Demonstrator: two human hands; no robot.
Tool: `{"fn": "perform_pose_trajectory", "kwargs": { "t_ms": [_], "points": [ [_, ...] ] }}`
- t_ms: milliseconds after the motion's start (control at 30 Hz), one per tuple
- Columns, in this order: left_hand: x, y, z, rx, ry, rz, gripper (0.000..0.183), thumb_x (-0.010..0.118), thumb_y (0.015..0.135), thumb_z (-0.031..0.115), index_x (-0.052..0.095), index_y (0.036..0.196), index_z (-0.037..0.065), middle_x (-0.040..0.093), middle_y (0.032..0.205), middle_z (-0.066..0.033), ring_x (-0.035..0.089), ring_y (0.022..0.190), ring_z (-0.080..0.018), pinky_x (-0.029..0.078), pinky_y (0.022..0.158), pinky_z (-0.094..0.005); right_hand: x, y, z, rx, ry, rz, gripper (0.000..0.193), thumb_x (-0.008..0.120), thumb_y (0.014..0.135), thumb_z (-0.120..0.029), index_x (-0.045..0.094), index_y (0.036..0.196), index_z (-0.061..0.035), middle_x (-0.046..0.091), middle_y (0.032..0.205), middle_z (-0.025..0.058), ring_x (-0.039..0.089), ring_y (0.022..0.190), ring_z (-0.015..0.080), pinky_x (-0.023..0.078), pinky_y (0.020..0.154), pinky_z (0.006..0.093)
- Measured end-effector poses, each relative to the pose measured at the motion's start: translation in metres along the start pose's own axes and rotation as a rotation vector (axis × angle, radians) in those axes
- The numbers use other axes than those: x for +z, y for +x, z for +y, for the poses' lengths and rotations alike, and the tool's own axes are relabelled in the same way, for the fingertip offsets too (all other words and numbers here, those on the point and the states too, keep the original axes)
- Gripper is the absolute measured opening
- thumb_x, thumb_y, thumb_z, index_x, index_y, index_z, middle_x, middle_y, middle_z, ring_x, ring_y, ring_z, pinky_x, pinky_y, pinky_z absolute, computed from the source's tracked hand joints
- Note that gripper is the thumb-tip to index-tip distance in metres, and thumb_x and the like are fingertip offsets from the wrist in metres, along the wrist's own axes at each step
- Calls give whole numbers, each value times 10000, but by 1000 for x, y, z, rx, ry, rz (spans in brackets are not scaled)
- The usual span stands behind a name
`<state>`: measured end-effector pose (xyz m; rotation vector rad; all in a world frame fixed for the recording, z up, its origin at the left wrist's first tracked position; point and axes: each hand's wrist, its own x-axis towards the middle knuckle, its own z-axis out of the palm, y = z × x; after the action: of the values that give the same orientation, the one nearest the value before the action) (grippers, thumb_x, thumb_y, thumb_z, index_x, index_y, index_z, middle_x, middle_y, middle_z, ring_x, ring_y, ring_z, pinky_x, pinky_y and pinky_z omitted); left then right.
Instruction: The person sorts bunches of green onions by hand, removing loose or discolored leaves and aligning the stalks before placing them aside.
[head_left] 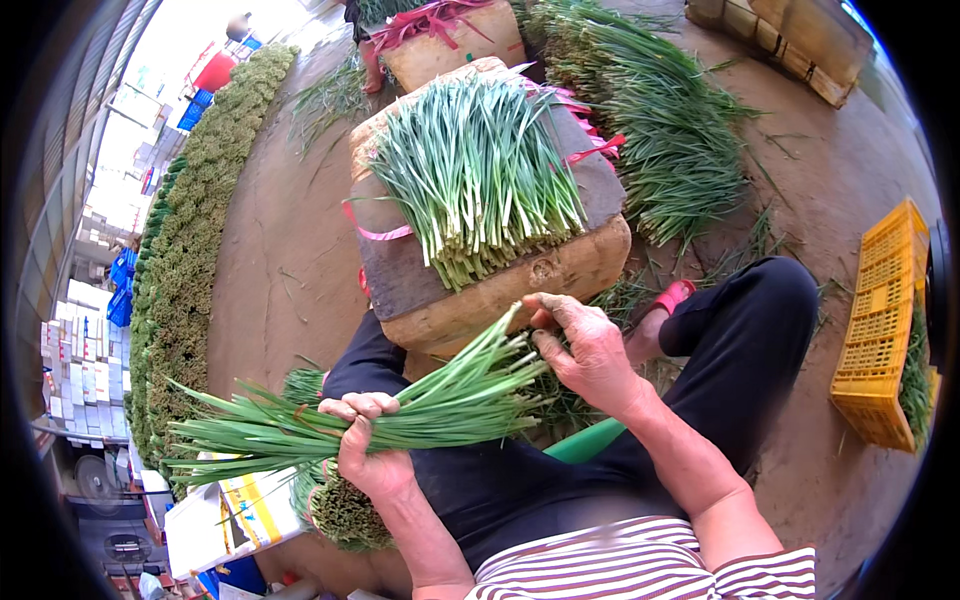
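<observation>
A loose bunch of long green garlic chives (450, 405) lies sideways across my lap, leaf tips to the left and cut ends to the right. My left hand (370, 440) is closed round its middle. At the bunch's right end, my right hand (592, 358) pinches the end of a stalk that sticks up from the rest. In front of my knees stands a wooden block (575, 255) with a dark mat (385, 225) on top. A thick layer of chives (470, 170) rests on the mat, pale stem ends towards me, with pink ribbon (380, 234) beside and under it.
A big heap of chives (660, 130) lies on the floor beyond the block to the right. Along the left runs a long row of bundles (200, 200). A yellow crate (880, 330) stands at the right. Tied bundles (345, 510) and a white box (235, 515) sit lower left.
</observation>
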<state>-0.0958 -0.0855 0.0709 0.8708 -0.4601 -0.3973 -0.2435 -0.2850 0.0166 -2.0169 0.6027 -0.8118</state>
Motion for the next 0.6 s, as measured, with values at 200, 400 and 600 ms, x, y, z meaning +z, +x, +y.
{"fn": "perform_pose_trajectory", "kwargs": {
  "t_ms": [200, 400, 600],
  "points": [
    [1, -3, 3, 1, -46, -58, 171, 626, 816, 23, 506, 937, 40, 582, 799, -124, 593, 726, -271, 505, 691, -361, 9, -5, 18, -137, -230, -87, 117, 651, 795, -78, 612, 905, -73, 671, 860, 62, 650, 811, 249, 465, 815, 375],
    [-12, -3, 18, 40, -52, 89, 175, 626, 812, 12, 536, 955, 57, 591, 834, -104, 580, 769, -241, 492, 730, -352, 4, -4, 37, -50, -394, -59, 150, 645, 796, -138, 592, 905, -51, 653, 852, 107, 626, 830, 299, 443, 828, 404],
    [11, -6, 6, 23, 22, 235, 193, 627, 794, -30, 550, 947, 57, 604, 866, -93, 589, 843, -235, 490, 830, -392, -5, -1, 11, 85, 234, -365, 699, 662, 808, -335, 413, 1380, -19, 510, 1299, 245, 492, 1227, 375, 353, 1054, 441]
  ]
}}
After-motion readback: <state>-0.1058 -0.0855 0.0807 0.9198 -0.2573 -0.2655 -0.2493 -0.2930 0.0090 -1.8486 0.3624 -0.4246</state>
